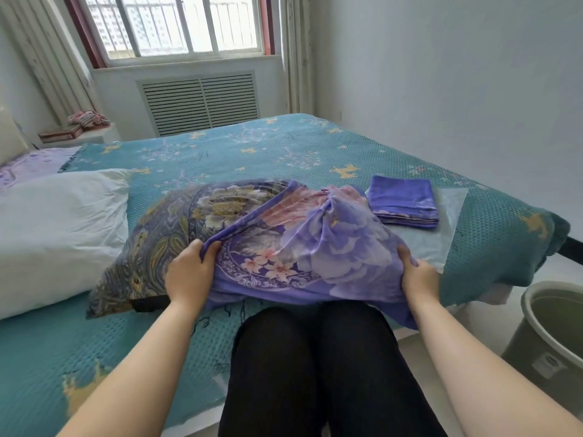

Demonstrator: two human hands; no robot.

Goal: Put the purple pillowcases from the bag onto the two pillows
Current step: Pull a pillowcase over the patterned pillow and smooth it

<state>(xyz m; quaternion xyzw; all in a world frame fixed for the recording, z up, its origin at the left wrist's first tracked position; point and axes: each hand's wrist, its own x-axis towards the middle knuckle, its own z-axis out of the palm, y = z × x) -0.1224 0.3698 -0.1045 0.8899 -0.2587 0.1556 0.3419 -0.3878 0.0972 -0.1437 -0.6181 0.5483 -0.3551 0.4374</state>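
Note:
A purple flowered pillowcase [303, 244] covers the right part of a dark patterned pillow [151, 247] lying on the bed in front of me. My left hand [189, 272] pinches the pillowcase's open edge near the pillow's middle. My right hand [416, 279] grips the pillowcase over the pillow's right end. A white bare pillow [60, 228] lies to the left, touching the patterned one. A second purple pillowcase [403, 200], folded, rests on a clear plastic bag [441, 234] at the right.
The bed has a teal patterned cover [284, 146]. My legs in black trousers [315, 373] are at the bed's near edge. A grey-green bucket [552, 335] stands on the floor at right. A nightstand with books [63, 134] is at the far left under the window.

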